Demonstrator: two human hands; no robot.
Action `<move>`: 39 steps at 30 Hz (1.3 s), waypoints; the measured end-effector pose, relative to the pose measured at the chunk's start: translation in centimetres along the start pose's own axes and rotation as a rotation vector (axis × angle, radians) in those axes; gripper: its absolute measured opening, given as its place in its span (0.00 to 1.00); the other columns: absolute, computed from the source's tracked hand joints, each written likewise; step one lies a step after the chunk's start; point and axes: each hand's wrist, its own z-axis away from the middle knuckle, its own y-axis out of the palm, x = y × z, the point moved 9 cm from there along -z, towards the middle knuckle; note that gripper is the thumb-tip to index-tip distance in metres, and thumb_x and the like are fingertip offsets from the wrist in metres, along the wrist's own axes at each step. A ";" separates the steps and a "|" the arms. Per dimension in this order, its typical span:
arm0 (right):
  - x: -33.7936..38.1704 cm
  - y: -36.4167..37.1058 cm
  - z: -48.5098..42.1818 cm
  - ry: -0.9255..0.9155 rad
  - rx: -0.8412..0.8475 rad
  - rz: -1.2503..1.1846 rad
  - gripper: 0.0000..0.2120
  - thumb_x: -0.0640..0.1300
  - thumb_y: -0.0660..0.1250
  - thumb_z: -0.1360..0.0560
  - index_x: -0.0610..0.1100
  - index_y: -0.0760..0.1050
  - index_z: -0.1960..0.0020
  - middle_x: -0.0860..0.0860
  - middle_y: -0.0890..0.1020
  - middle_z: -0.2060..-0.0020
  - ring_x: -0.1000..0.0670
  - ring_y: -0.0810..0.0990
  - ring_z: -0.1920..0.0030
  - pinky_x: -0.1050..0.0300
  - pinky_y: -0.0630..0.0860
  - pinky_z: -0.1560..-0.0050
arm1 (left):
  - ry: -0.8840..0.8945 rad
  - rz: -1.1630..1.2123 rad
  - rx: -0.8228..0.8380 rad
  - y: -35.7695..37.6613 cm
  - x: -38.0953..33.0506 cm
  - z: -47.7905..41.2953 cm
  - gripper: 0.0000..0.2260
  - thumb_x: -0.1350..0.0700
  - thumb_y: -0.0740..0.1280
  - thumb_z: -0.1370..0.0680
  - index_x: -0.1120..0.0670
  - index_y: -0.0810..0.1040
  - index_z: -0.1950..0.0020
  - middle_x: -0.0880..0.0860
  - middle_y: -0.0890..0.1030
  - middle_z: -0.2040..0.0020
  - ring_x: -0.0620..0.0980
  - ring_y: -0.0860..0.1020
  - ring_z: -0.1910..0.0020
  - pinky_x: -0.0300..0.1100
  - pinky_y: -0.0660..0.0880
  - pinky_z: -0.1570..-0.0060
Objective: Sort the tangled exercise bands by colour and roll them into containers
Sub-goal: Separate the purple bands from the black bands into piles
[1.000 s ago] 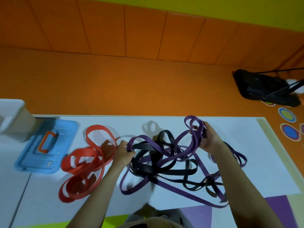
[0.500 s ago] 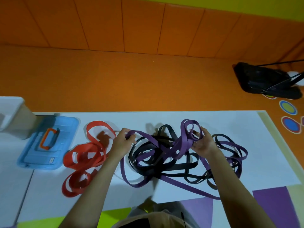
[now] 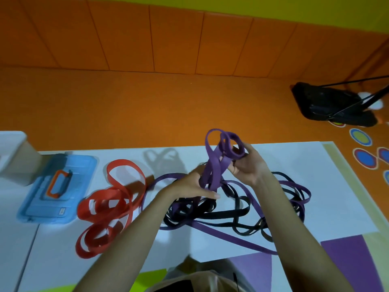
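Purple band point(image 3: 216, 165) loops bunched between both hands above bench point(image 3: 315, 165); left hand point(image 3: 192, 186) and right hand point(image 3: 248, 165) each clenched on it.

The white container point(image 3: 12, 157) is cut off by the left edge, so its inside cannot be seen. The forearms cover part of the black bands point(image 3: 223, 214) and the purple bands point(image 3: 235, 239), hiding how they cross. The black stand point(image 3: 330, 104) runs past the right edge.

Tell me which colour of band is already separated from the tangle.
The red band: it lies alone left of the hands, while the purple band and black band remain intertwined.
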 end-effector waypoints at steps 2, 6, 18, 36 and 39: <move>0.1 1.3 0.5 0.000 0.029 0.002 0.18 0.54 0.63 0.15 0.39 0.81 0.47 0.43 0.87 0.54 0.45 0.88 0.59 0.53 0.85 0.61 | -0.008 0.085 -0.062 -0.3 -0.6 -0.9 0.20 0.38 0.78 0.28 0.44 0.81 0.40 0.46 0.81 0.37 0.45 0.80 0.38 0.54 0.75 0.32; 2.5 2.0 1.3 -0.057 0.071 -0.041 0.19 0.56 0.63 0.16 0.40 0.80 0.46 0.43 0.86 0.52 0.44 0.88 0.55 0.51 0.85 0.59 | 0.051 0.179 -0.132 -2.5 -2.1 -0.5 0.16 0.45 0.70 0.18 0.59 0.85 0.50 0.56 0.88 0.52 0.53 0.86 0.47 0.49 0.77 0.37; 0.9 0.9 2.3 -0.189 0.179 0.226 0.31 0.69 0.54 0.17 0.47 0.68 0.25 0.40 0.82 0.34 0.40 0.82 0.33 0.40 0.76 0.31 | 0.341 0.029 -0.267 -8.9 -16.1 3.8 0.23 0.50 0.68 0.16 0.65 0.80 0.65 0.58 0.80 0.72 0.53 0.81 0.66 0.42 0.78 0.49; -7.5 2.3 1.8 -0.536 -0.032 1.245 0.20 0.55 0.73 0.21 0.48 0.73 0.34 0.52 0.85 0.51 0.51 0.84 0.50 0.49 0.81 0.45 | 0.175 0.557 -0.423 -10.8 -18.2 2.3 0.10 0.55 0.60 0.12 0.60 0.77 0.45 0.59 0.83 0.55 0.53 0.84 0.57 0.52 0.80 0.47; -7.4 2.4 0.5 -0.572 -0.049 1.443 0.07 0.51 0.69 0.17 0.48 0.74 0.49 0.54 0.81 0.64 0.53 0.81 0.61 0.50 0.78 0.53 | 0.214 0.559 -0.390 -10.2 -19.4 2.6 0.10 0.55 0.60 0.12 0.61 0.77 0.41 0.59 0.84 0.51 0.55 0.85 0.51 0.51 0.78 0.42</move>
